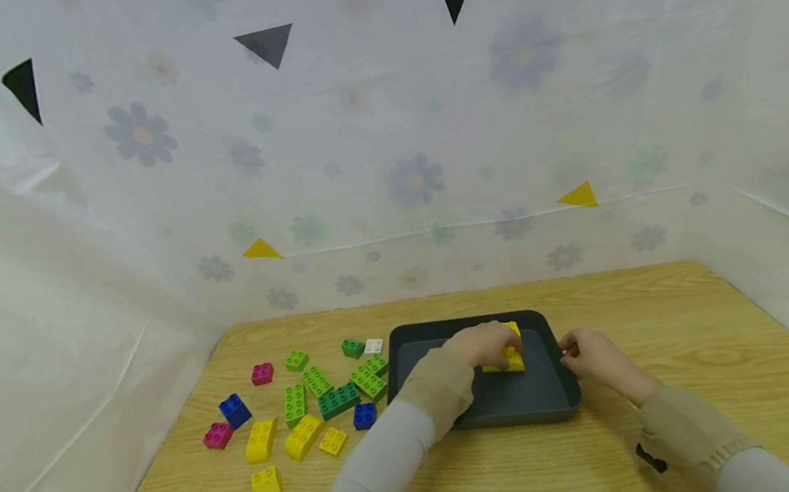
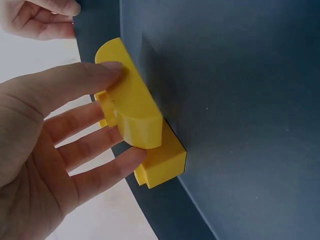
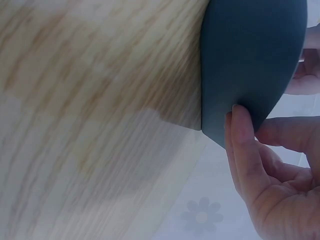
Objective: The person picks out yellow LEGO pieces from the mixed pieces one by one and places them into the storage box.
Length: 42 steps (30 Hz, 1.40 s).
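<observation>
My left hand [image 1: 483, 344] reaches into the dark grey tray [image 1: 526, 402]. In the left wrist view, its thumb and fingers hold a yellow curved toy brick [image 2: 131, 95], studs turned toward the fingers. Another yellow brick [image 2: 165, 159] lies right beside it, partly covered by the curved one, along the tray's side. At the tray's right side is my right hand [image 1: 603, 362]. The right wrist view shows its thumb and fingertips pinching the tray's wall [image 3: 250, 55] near a corner. The head view shows yellow pieces [image 1: 512, 359] partly hidden by the left hand.
Left of the tray, loose bricks lie spread over the wooden table [image 1: 692, 327]: yellow curved ones [image 1: 261, 441], light green ones [image 1: 296, 405], a dark green one [image 1: 338, 400], blue [image 1: 234, 410], magenta [image 1: 262, 374] and white [image 1: 373, 346]. A patterned curtain [image 1: 383, 135] hangs behind.
</observation>
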### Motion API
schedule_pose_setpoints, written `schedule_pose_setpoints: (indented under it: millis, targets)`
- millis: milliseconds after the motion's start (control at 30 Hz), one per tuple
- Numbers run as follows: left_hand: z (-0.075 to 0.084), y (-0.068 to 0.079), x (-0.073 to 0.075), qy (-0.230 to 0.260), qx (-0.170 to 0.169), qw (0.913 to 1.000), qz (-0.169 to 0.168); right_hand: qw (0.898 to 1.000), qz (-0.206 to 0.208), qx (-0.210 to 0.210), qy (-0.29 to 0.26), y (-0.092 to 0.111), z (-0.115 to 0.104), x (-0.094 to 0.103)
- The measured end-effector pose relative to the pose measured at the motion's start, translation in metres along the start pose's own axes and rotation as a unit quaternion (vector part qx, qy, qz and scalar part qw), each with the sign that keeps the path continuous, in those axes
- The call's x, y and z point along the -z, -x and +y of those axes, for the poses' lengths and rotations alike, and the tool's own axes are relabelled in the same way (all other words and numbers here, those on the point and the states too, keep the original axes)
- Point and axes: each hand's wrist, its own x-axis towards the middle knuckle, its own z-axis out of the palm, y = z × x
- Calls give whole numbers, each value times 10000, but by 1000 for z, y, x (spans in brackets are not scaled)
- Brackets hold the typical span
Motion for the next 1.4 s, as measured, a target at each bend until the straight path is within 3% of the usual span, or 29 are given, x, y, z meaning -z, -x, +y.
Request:
schedule_pose_setpoints:
  millis: [433, 1133, 1400]
  targets:
    - [3, -10, -3, -128, 182, 9992, -336, 10000, 2, 0, -94, 0, 1, 0]
    - [9, -9, -3, -112, 470, 9975, -509, 9999, -39, -24, -90, -1, 2, 0]
    - [8, -6, 4, -85, 528, 9954, -795, 10000, -21, -34, -48, -1, 1, 1]
